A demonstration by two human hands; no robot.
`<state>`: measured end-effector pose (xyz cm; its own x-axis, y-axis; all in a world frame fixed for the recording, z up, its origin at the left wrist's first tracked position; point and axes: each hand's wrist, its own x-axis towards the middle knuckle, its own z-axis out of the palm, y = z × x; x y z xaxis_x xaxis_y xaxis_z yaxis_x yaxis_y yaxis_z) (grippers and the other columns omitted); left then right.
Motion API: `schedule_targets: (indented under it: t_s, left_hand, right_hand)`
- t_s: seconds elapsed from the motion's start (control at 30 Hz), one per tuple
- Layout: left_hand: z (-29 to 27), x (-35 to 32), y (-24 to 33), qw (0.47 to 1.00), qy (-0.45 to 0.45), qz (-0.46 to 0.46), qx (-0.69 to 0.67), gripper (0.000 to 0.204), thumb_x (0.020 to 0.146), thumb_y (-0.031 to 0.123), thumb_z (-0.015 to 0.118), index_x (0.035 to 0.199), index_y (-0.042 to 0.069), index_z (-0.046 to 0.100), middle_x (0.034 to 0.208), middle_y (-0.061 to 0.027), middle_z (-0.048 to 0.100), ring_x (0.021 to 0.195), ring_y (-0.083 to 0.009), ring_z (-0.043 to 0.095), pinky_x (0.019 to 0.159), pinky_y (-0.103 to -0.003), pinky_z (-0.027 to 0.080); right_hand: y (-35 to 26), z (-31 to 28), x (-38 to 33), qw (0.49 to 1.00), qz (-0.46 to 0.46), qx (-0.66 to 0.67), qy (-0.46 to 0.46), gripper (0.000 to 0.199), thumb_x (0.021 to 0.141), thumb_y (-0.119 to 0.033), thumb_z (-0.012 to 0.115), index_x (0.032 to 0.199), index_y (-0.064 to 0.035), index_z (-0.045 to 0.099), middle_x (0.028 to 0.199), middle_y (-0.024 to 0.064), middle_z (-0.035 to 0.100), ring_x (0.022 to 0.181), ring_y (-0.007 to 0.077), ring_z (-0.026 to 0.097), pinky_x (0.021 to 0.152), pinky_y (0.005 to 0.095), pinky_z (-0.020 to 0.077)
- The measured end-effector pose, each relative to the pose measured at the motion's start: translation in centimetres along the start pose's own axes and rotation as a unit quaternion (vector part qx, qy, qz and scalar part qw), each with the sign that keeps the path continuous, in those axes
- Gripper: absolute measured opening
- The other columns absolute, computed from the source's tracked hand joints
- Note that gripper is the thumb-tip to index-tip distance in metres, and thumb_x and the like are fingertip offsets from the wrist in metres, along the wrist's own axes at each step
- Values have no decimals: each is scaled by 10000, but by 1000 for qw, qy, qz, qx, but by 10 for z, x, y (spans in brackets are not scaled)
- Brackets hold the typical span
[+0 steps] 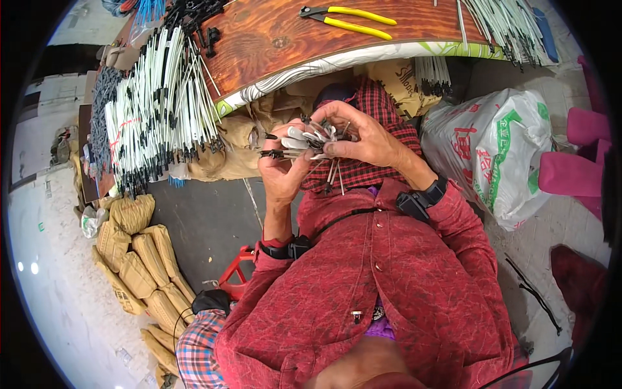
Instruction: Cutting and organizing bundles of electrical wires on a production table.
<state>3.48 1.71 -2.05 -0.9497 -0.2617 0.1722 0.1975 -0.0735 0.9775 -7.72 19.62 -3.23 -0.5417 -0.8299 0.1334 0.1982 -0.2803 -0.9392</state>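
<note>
Above my lap, both hands meet on a small bundle of thin rods with white and black ends (312, 139). My left hand (282, 170) is closed around the bundle from the left, its fingers curled. From the right, my right hand (370, 141) pinches the same bundle with thumb and fingers. Some rods stick out below, between the hands, and dark tips poke out to the left. How each rod sits within the grip is partly hidden by my fingers.
A wooden table (259, 48) stands ahead, bearing yellow-handled pliers (353, 21). White rods with black ends (159, 110) are heaped at its left, more (505, 29) at its right. A white plastic sack (492, 155) stands right; tan packages (146, 266) lie left, near a red stool (236, 272).
</note>
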Motion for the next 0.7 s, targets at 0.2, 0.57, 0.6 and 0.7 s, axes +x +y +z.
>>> schedule_targets:
  t_s: [0.2, 0.57, 0.6, 0.7]
  left_hand:
    - [-9, -4, 9, 1000, 10, 12, 14, 369, 824, 1, 727, 1161, 40, 581, 1188, -89, 600, 1132, -206, 575, 1014, -357, 445]
    - [-12, -5, 14, 997, -61, 1, 38, 334, 832, 22, 737, 1130, 40, 588, 1107, -74, 611, 1023, -160, 590, 912, -314, 472]
    - [-9, -4, 16, 997, -64, -11, 31, 319, 832, 22, 735, 1117, 39, 593, 1091, -69, 613, 1010, -152, 590, 902, -309, 473]
    - [-3, -2, 21, 998, -37, 13, 41, 285, 833, 18, 729, 1090, 39, 606, 1061, -63, 621, 987, -143, 593, 878, -303, 478]
  right_hand:
    - [-13, 15, 11, 995, -7, -103, 10, 417, 888, -147, 728, 1232, -36, 520, 1120, 26, 536, 1087, 124, 524, 948, 301, 442]
    - [-16, 23, 2, 991, 17, -131, 23, 419, 829, -75, 754, 1177, -47, 523, 1025, 20, 588, 964, 118, 567, 858, 274, 467]
    - [-19, 25, 2, 991, 25, -124, 32, 425, 823, -78, 759, 1176, -51, 524, 1017, 16, 585, 957, 118, 566, 855, 273, 467]
    - [-23, 27, 0, 991, 46, -111, 51, 436, 812, -85, 769, 1174, -59, 527, 1001, 10, 579, 944, 116, 564, 848, 270, 467]
